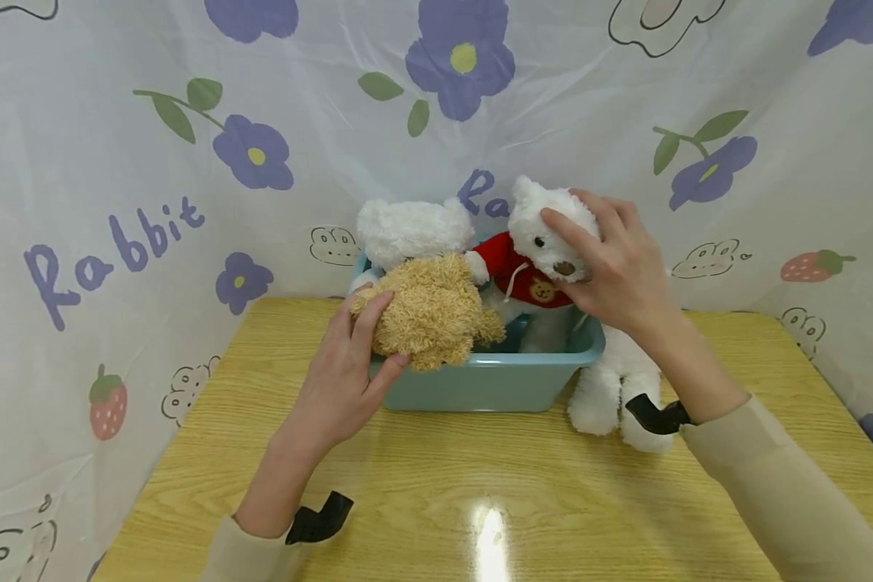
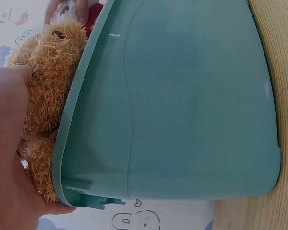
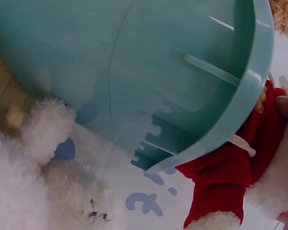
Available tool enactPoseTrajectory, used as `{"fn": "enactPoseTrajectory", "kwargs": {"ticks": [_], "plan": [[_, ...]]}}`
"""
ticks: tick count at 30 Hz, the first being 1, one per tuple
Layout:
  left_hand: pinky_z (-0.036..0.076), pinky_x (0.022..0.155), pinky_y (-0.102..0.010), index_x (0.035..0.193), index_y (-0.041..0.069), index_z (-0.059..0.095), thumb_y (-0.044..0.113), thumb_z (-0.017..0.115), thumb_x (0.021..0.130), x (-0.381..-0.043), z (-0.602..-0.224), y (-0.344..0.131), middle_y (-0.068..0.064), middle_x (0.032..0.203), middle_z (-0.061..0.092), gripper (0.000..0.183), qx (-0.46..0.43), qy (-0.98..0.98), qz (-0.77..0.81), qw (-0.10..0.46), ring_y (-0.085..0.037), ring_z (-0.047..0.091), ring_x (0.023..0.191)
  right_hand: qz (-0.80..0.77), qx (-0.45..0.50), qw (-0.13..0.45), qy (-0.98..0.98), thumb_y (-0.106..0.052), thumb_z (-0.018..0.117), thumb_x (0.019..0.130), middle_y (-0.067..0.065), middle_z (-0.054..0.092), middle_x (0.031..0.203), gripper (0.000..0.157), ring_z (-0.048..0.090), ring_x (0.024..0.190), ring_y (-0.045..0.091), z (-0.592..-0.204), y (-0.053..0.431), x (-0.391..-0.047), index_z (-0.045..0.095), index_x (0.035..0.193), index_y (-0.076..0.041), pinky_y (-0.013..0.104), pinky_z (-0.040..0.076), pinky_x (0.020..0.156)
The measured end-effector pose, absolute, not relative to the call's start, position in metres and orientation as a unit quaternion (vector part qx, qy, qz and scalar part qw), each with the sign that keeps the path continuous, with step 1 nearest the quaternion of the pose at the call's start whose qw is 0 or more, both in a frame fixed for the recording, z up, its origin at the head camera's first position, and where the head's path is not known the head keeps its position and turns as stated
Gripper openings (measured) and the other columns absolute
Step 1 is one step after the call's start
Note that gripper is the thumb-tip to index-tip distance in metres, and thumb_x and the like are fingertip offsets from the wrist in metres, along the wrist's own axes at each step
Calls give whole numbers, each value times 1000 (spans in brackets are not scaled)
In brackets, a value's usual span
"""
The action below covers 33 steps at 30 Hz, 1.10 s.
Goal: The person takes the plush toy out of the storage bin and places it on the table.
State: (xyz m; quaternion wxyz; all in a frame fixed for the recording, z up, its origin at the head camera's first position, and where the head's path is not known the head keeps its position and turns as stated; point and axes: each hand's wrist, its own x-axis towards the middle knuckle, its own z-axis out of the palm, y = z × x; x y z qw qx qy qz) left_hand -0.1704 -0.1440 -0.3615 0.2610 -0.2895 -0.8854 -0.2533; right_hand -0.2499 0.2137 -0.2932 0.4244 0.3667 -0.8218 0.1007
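My left hand (image 1: 338,380) holds a curly tan teddy bear (image 1: 432,311) by its left side, at the front left of a blue-green plastic bin (image 1: 480,388). In the left wrist view the tan bear lies along the bin's rim with one dark eye showing. My right hand (image 1: 618,271) grips the head of a white teddy bear (image 1: 563,210) in a red hoodie, fingers on top and thumb under its chin. This bear is upright over the bin's right part, legs inside. Behind the tan bear another white plush toy (image 1: 415,230) sits in the bin.
A third white plush toy (image 1: 618,388) is on the wooden table (image 1: 407,477) against the bin's right side, partly hidden by my right arm. Close behind the bin hangs a white cloth (image 1: 320,145) printed with flowers. A black strap (image 1: 320,517) is on each wrist.
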Motion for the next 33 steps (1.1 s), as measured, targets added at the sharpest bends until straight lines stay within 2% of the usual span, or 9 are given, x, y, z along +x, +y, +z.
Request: {"fn": "enactPoseTrajectory", "kwargs": {"ticks": [5, 13, 25, 33], "plan": [[47, 93, -60, 162, 19, 22, 61, 35, 106, -170, -361, -144, -24, 159, 26, 71, -289, -885, -255, 260, -42, 46, 129, 127, 363, 447, -807, -7, 87, 72, 26, 53, 141, 72, 52, 111, 52, -290, 216, -249, 61, 138, -16, 66, 53, 78], [47, 87, -57, 162, 19, 22, 59, 36, 107, -171, -360, -143, -25, 158, 27, 70, -295, -881, -258, 267, -40, 48, 119, 161, 350, 482, -787, -2, 87, 66, 23, 56, 140, 73, 53, 115, 51, -278, 220, -244, 65, 133, -20, 70, 52, 81], [48, 89, -58, 162, 18, 22, 61, 34, 106, -170, -360, -142, -26, 158, 27, 71, -293, -883, -258, 259, -42, 47, 125, 150, 341, 495, -785, -3, 87, 71, 24, 55, 139, 70, 52, 113, 52, -270, 235, -240, 64, 134, -20, 69, 52, 81], [49, 89, -58, 161, 18, 22, 61, 35, 105, -170, -360, -143, -26, 156, 28, 71, -293, -883, -262, 258, -42, 47, 125, 150, 309, 532, -774, -5, 89, 72, 23, 57, 136, 67, 54, 115, 49, -267, 243, -240, 64, 132, -20, 69, 52, 86]]}}
